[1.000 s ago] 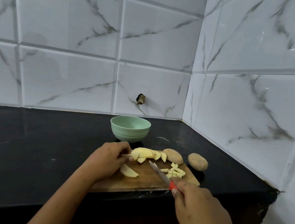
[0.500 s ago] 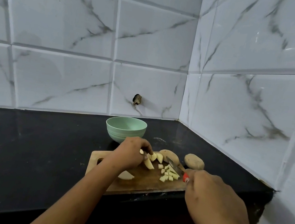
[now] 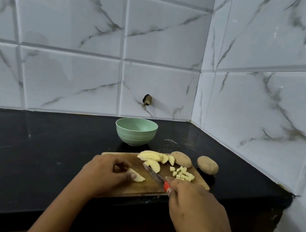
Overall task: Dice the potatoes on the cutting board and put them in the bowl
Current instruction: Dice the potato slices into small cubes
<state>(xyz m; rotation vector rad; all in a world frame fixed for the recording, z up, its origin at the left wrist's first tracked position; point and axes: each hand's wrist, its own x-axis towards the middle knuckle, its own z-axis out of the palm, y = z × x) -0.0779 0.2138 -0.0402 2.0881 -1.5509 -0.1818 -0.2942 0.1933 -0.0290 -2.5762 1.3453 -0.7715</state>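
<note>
Left hand (image 3: 107, 174) rests on the near-left part of the cutting board (image 3: 147, 190), its fingers curled down and its thumb pinching one potato wedge (image 3: 138, 178) against the wood. The wedge sticks out from under the fingertips on that hand's right side. Its long axis runs roughly left to right, with the tapered end towards the knife.

The right hand (image 3: 192, 206) is wrapped tight round the red handle of the knife (image 3: 154, 174). The blade slants from near-right to far-left, between the held wedge and the cubes, with its tip aimed at the wedge pile (image 3: 151, 156).

I count one board, one knife and one pale green bowl (image 3: 135, 137), which stands upright on the black counter (image 3: 45, 150) just beyond the board. There are two unpeeled potatoes. The first potato (image 3: 181, 159) sits at the board's far right corner with its long axis left to right. The second potato (image 3: 207, 164) lies on the counter just beside it.

The pile at the far edge holds about five wedges, but they overlap too much to be sure. The diced cubes (image 3: 184, 175) are heaped on the right side of the board, just past the right hand. There are roughly a dozen, too small to count exactly.
</note>
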